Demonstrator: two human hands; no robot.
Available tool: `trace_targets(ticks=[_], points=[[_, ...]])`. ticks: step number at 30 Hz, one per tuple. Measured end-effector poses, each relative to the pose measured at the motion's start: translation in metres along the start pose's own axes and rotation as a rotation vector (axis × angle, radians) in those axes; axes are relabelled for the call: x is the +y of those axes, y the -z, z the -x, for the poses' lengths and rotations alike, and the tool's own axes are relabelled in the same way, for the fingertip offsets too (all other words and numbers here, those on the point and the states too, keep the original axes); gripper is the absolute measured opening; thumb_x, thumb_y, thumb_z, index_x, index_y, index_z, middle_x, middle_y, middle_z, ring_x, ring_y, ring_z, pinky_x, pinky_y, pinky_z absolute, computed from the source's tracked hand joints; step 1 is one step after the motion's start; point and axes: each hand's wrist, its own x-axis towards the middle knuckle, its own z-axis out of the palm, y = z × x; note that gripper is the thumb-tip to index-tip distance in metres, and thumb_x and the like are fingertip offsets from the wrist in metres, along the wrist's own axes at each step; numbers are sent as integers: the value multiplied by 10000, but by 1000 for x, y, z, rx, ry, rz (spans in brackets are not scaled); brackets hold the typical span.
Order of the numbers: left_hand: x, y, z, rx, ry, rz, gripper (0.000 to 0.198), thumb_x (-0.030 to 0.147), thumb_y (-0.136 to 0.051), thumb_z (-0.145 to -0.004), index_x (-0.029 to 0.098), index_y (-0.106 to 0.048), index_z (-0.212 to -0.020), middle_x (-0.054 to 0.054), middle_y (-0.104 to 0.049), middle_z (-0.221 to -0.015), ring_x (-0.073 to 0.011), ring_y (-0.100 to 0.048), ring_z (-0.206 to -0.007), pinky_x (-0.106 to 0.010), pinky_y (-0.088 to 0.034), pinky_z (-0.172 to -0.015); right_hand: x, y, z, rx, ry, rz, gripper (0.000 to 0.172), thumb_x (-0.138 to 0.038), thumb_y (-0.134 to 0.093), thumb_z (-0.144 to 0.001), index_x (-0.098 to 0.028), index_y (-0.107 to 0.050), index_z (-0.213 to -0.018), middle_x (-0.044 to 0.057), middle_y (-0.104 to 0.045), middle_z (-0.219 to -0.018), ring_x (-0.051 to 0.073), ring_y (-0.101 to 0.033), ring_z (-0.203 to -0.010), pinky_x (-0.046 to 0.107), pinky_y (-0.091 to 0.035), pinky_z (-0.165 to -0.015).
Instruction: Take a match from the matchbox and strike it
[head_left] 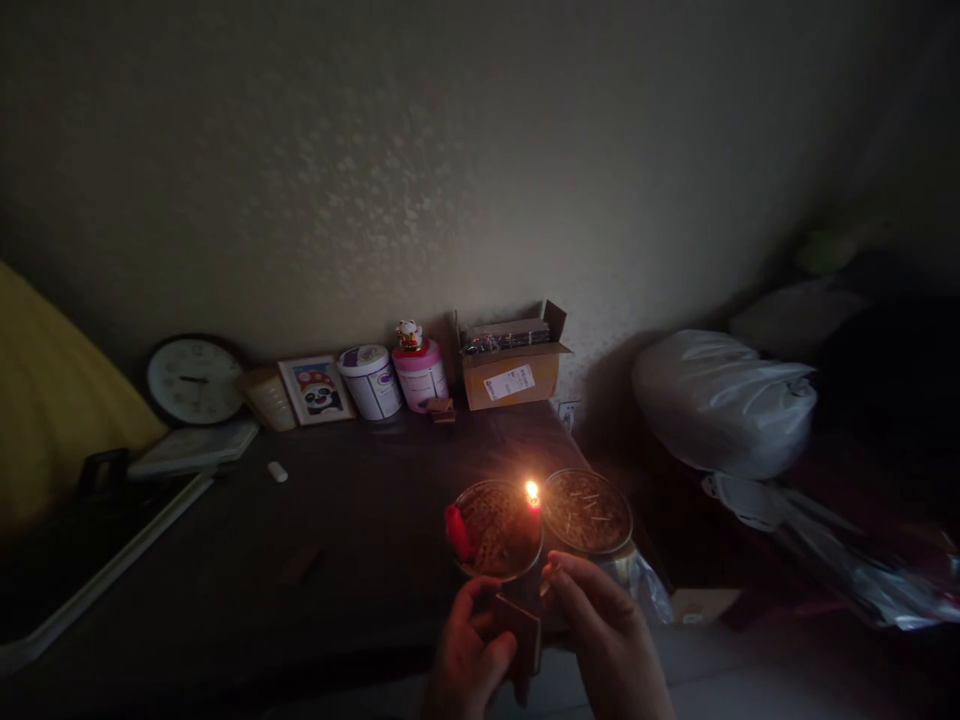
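Observation:
Two round bowls filled with a brown granular stuff stand at the dark table's near right corner. In the left bowl [496,530] a red candle [534,515] burns at the right rim, and another red candle [456,532] leans unlit at the left rim. The right bowl [587,511] has thin sticks lying in it. My left hand [466,660] holds a small dark matchbox [517,628] just in front of the left bowl. My right hand [607,635] is pinched beside it, its fingertips close under the burning candle; whether it holds a match I cannot tell.
Along the wall stand a round clock [195,380], a framed panda picture [317,389], two tubs [370,380], a small figurine [409,335] and an open cardboard box [511,360]. A white bag [720,400] lies on the right. Yellow cloth [52,400] is at the left.

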Motion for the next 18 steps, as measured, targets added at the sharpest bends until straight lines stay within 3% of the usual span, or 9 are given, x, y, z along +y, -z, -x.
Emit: trace_targets(ticks=[5, 11, 14, 18], points=[[7, 8, 2, 69, 81, 118, 460, 318, -778, -679, 130, -568, -1042, -42, -688, -826, -111, -616, -627, -187, -451, -518, -8, 6, -2, 90, 25, 106, 432, -483, -716, -777, -171, -685, -1075, 34, -675, -810, 163, -611, -776, 239, -493, -702], [6, 10, 7, 77, 240, 93, 350, 313, -652, -769, 146, -613, -1074, 11, -599, -596, -82, -483, -421, -191, -362, -424, -8, 7, -3, 39, 81, 160, 319, -471, -705, -789, -168, -715, -889, 19, -655, -747, 143, -595, -729, 205, -482, -663], [7, 7, 6, 50, 223, 111, 359, 326, -713, -752, 143, -644, -1053, 22, -568, -557, -76, -476, -400, -195, -386, -439, -9, 7, -3, 13, 85, 146, 323, -479, -713, -771, -161, -704, -826, 28, -658, -749, 152, -601, -713, 211, -494, -637], [7, 5, 3, 85, 231, 87, 497, 405, -849, -624, 164, -671, -1020, 25, -587, -548, -69, -490, -389, -170, -372, -423, -9, 7, -4, 27, 114, 147, 311, -462, -737, -745, -160, -695, -804, 40, -678, -746, 170, -626, -704, 235, -520, -653]])
